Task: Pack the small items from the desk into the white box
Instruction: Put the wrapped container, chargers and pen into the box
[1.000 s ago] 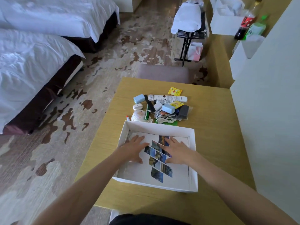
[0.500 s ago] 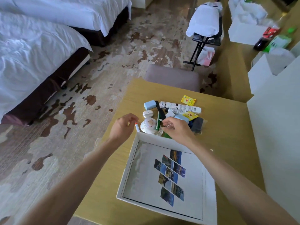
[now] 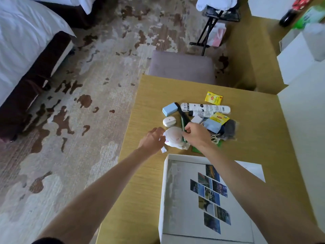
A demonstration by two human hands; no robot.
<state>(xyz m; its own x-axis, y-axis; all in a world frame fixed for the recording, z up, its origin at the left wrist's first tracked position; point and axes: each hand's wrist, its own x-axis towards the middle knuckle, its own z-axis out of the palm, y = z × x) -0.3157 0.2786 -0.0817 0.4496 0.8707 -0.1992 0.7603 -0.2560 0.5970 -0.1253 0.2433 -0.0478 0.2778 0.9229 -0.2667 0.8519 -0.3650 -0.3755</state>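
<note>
Left hand [image 3: 152, 140]: fingers loosely curled, tips against the round white item [image 3: 173, 138]; grip could not be determined.
Right hand [image 3: 197, 135]: fingers curled, pinching the thin green pen [image 3: 182, 125] at the pile's near edge.
Small items: heaped on the worktop [image 3: 140, 173] beyond the box; blue charger [image 3: 169, 110], earbud case [image 3: 169, 121], white tube [image 3: 205, 108], yellow sachet [image 3: 213, 98].
White box [image 3: 163, 191]: sat open on the near worktop; a printed sheet [image 3: 182, 208] lay flat inside.
</note>
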